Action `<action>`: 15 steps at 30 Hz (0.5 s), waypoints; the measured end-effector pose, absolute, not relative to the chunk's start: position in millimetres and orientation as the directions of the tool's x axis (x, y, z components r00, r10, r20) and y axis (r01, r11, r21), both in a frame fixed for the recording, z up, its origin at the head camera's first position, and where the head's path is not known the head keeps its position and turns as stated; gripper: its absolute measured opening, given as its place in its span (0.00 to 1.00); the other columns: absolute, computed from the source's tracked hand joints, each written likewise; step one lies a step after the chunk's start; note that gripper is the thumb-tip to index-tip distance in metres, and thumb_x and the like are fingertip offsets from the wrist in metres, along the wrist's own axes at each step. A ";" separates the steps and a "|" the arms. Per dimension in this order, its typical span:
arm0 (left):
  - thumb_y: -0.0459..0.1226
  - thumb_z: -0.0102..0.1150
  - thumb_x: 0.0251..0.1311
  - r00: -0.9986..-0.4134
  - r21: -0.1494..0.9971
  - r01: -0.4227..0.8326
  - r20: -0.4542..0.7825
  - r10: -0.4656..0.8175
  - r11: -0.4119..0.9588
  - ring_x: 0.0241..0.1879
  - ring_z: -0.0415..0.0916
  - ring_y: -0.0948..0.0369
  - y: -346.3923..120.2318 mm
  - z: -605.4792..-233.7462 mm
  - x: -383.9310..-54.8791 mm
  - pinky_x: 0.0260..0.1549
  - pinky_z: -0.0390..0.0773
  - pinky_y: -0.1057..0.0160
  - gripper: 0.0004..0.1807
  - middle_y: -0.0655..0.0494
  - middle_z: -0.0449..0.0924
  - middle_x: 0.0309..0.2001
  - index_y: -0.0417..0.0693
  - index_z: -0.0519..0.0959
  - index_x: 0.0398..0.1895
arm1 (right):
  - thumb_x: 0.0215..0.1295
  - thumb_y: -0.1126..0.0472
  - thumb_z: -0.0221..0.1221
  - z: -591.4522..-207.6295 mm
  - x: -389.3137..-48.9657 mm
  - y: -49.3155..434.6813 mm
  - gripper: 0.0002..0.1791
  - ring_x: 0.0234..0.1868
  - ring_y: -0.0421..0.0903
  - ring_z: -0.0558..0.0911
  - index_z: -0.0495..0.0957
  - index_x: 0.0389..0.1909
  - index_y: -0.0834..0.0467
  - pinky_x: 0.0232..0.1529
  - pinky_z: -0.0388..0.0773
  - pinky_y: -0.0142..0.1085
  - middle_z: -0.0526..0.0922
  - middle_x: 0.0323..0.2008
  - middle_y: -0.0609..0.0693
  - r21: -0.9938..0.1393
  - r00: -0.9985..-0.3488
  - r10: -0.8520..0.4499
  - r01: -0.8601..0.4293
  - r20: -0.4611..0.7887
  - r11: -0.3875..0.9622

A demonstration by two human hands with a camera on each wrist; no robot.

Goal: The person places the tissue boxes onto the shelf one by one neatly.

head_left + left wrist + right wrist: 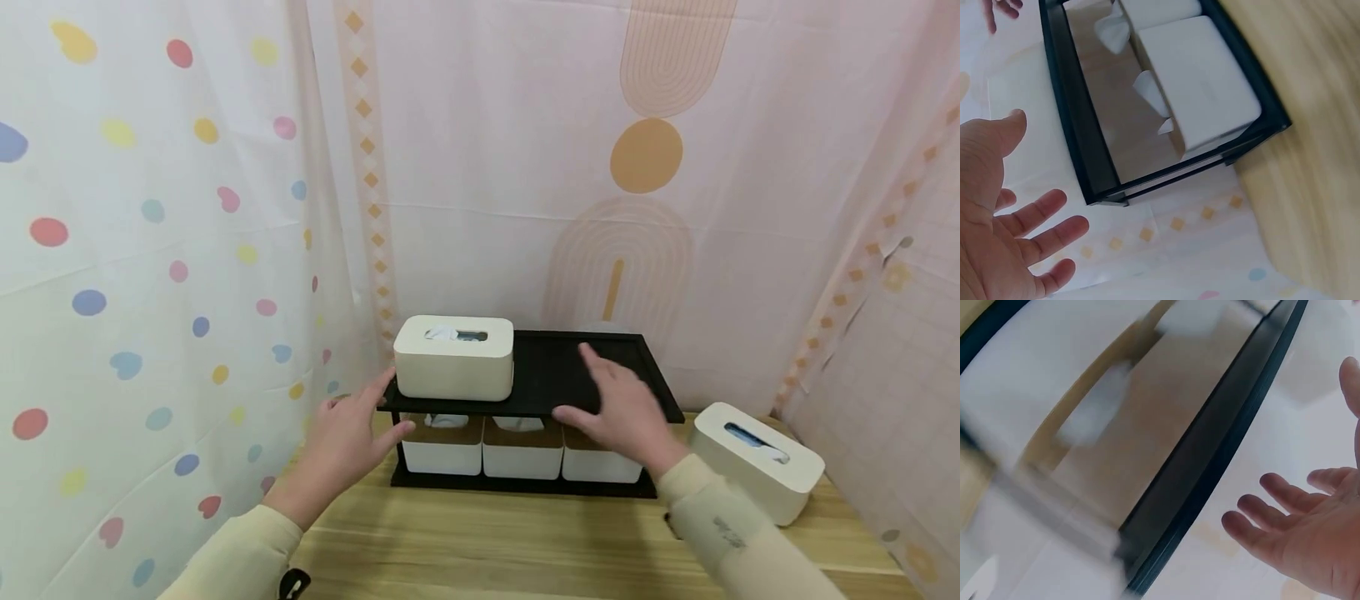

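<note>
A cream tissue box (454, 367) sits at the left end of the top tier of a black two-tier rack (551, 375), a tissue showing in its slot. My left hand (347, 437) is spread beside that box's left end, its fingertips near the rack's left corner; whether they touch is unclear. Over the right part of the top tier, my right hand (626, 408) hovers with fingers extended, holding nothing. Both wrist views show loosely spread fingers. Under the top tier stand three white tissue boxes (522, 461) with brown tops, the right one partly hidden by my right hand.
Another cream tissue box (757, 467) stands on the wooden table (480, 542) to the right of the rack. Patterned curtains hang close behind, with a dotted curtain (172, 333) on the left and another curtain (907, 375) on the right.
</note>
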State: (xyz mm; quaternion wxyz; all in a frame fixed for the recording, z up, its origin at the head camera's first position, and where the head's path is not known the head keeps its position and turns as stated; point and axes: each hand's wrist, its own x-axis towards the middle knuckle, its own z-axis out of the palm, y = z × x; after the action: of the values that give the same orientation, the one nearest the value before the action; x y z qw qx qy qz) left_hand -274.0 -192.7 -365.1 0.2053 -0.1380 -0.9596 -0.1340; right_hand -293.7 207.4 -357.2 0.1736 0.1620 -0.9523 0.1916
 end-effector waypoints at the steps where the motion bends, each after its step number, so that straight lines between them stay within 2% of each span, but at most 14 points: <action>1: 0.54 0.72 0.66 -0.878 0.207 0.321 0.430 0.209 0.924 0.53 0.88 0.46 -192.5 -368.6 -271.8 0.61 0.72 0.31 0.48 0.48 0.91 0.53 0.50 0.62 0.83 | 0.66 0.27 0.65 -357.0 -293.6 224.5 0.62 0.77 0.72 0.68 0.49 0.87 0.56 0.72 0.70 0.68 0.64 0.81 0.67 -0.330 -0.904 -0.215 -0.344 0.370 0.879; 2: 0.54 0.73 0.66 -0.879 0.215 0.326 0.428 0.212 0.921 0.49 0.89 0.47 -192.2 -372.4 -269.5 0.61 0.73 0.31 0.47 0.48 0.91 0.53 0.49 0.64 0.83 | 0.67 0.26 0.63 -357.5 -293.2 242.8 0.62 0.78 0.73 0.66 0.48 0.87 0.58 0.72 0.69 0.69 0.62 0.81 0.68 -0.353 -0.922 -0.185 -0.308 0.340 0.884; 6: 0.54 0.73 0.65 -0.887 0.229 0.347 0.396 0.239 0.910 0.42 0.89 0.52 -187.8 -392.0 -263.0 0.60 0.75 0.32 0.46 0.52 0.92 0.52 0.49 0.66 0.82 | 0.70 0.24 0.57 -365.2 -288.6 322.3 0.65 0.76 0.80 0.62 0.43 0.86 0.66 0.70 0.66 0.73 0.55 0.81 0.77 -0.419 -0.976 -0.067 -0.150 0.205 0.896; 7: 0.55 0.73 0.65 -0.895 0.246 0.348 0.373 0.243 0.905 0.37 0.88 0.54 -185.6 -397.9 -262.0 0.61 0.75 0.32 0.46 0.53 0.91 0.52 0.50 0.66 0.82 | 0.71 0.24 0.56 -369.2 -286.9 342.7 0.65 0.75 0.81 0.62 0.42 0.85 0.70 0.69 0.66 0.74 0.55 0.79 0.79 -0.424 -0.983 -0.045 -0.119 0.181 0.898; 9: 0.55 0.73 0.65 -0.906 0.278 0.356 0.335 0.258 0.892 0.37 0.87 0.57 -179.0 -410.7 -260.9 0.62 0.76 0.33 0.45 0.55 0.91 0.52 0.50 0.67 0.81 | 0.73 0.26 0.55 -377.6 -283.0 380.5 0.66 0.74 0.84 0.59 0.39 0.83 0.75 0.67 0.65 0.76 0.52 0.78 0.84 -0.442 -0.993 -0.007 -0.060 0.121 0.895; 10: 0.56 0.73 0.65 -0.911 0.292 0.362 0.313 0.269 0.885 0.33 0.85 0.61 -175.1 -417.6 -260.4 0.62 0.76 0.33 0.45 0.56 0.91 0.51 0.50 0.68 0.81 | 0.74 0.27 0.54 -382.4 -280.9 397.2 0.66 0.74 0.86 0.57 0.35 0.82 0.76 0.67 0.64 0.77 0.49 0.77 0.86 -0.456 -0.996 0.004 -0.035 0.085 0.889; 13: 0.57 0.73 0.64 -0.917 0.351 0.382 0.256 0.305 0.855 0.29 0.82 0.65 -160.3 -437.8 -257.4 0.65 0.75 0.34 0.45 0.57 0.91 0.50 0.50 0.70 0.80 | 0.76 0.30 0.55 -397.0 -275.5 433.3 0.66 0.73 0.88 0.54 0.31 0.81 0.79 0.66 0.62 0.78 0.46 0.75 0.89 -0.473 -1.000 0.005 -0.007 0.025 0.881; 14: 0.57 0.74 0.63 -0.914 0.366 0.397 0.243 0.325 0.842 0.30 0.83 0.66 -154.8 -443.6 -256.3 0.65 0.75 0.34 0.45 0.56 0.91 0.50 0.49 0.71 0.79 | 0.75 0.32 0.56 -401.5 -274.2 440.6 0.66 0.73 0.88 0.55 0.31 0.81 0.79 0.65 0.64 0.77 0.46 0.75 0.89 -0.478 -1.000 -0.005 -0.010 0.012 0.878; 15: 0.57 0.73 0.63 -0.911 0.384 0.410 0.224 0.348 0.827 0.27 0.81 0.67 -149.2 -448.9 -255.2 0.66 0.74 0.33 0.44 0.56 0.91 0.50 0.49 0.71 0.78 | 0.75 0.33 0.58 -405.6 -273.1 445.7 0.66 0.72 0.87 0.60 0.33 0.81 0.79 0.63 0.68 0.75 0.50 0.75 0.89 -0.472 -1.000 -0.022 -0.024 0.010 0.881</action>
State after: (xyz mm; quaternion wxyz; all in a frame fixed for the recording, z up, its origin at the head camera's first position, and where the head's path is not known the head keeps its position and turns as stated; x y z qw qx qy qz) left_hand -255.2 -149.2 -448.9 0.0723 -0.1988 -0.9531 -0.2165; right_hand -273.1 445.7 -405.6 0.0023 0.0117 -0.9698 0.2436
